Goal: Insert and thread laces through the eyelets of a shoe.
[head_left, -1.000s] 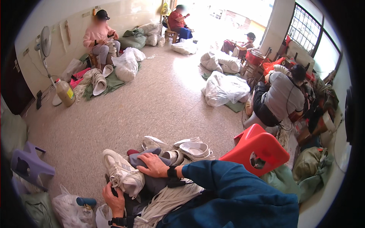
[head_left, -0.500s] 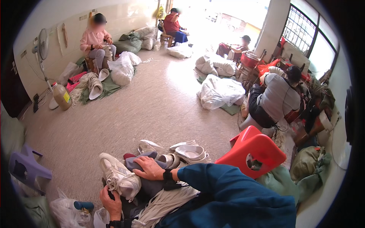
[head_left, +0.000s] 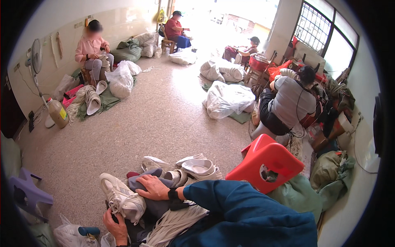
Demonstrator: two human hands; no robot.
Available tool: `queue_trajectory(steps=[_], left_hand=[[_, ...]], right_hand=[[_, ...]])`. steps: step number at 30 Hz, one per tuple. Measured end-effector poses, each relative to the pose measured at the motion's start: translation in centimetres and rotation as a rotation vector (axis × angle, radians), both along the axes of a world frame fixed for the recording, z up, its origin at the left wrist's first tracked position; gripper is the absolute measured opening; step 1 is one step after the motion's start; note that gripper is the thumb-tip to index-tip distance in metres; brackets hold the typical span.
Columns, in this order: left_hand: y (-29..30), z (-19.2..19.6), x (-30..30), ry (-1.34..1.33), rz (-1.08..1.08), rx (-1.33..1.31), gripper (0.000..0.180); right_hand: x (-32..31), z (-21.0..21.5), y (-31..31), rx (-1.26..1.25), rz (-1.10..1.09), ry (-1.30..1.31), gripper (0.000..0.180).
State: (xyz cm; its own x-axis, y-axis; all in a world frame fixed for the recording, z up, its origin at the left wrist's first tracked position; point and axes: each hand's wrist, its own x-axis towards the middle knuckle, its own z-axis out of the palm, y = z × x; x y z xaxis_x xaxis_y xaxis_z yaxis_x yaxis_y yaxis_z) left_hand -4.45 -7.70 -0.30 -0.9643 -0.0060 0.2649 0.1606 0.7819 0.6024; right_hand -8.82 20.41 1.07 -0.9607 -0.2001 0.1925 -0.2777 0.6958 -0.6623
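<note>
A white sneaker (head_left: 122, 198) with grey stripes and loose laces lies tilted on my dark-clad lap. My left hand (head_left: 116, 227) is closed at its lower left side, fingers curled beside the laces; what they pinch is hidden. Palm down, my right hand (head_left: 155, 188) rests on a grey cloth-like piece (head_left: 142, 182) just right of the sneaker, its fingers stretched toward it. Under my right forearm hangs a thick bundle of white laces (head_left: 177, 222). Beyond my hands, several white shoes (head_left: 199, 166) lie in a pile.
A red plastic stool (head_left: 263, 164) lies tipped at right, a purple stool (head_left: 31, 191) stands at left. A plastic bag (head_left: 70, 234) and a blue cylinder (head_left: 89, 231) are at lower left. Several people work farther off among white sacks (head_left: 228, 99), a jug (head_left: 57, 113) and a fan (head_left: 36, 57).
The whole view has shifted slightly, so the room appears farther left. Both hands stay about where they were on the sneaker and the grey piece. A person at the back has lowered an arm.
</note>
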Motion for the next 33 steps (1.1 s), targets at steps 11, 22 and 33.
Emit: queue_trajectory(steps=[11,22,33], left_hand=[[0.05,0.42,0.10,-0.015,0.002,0.000,0.042],[-0.05,0.30,0.04,0.019,-0.030,0.020,0.041],[0.04,0.33,0.15,0.019,0.001,0.002,0.043]], right_hand=[[0.03,0.50,-0.03,-0.015,0.008,-0.025,0.058],[0.09,0.09,0.01,0.004,-0.008,-0.009,0.055],[0.00,0.09,-0.05,-0.016,-0.003,-0.019,0.057]])
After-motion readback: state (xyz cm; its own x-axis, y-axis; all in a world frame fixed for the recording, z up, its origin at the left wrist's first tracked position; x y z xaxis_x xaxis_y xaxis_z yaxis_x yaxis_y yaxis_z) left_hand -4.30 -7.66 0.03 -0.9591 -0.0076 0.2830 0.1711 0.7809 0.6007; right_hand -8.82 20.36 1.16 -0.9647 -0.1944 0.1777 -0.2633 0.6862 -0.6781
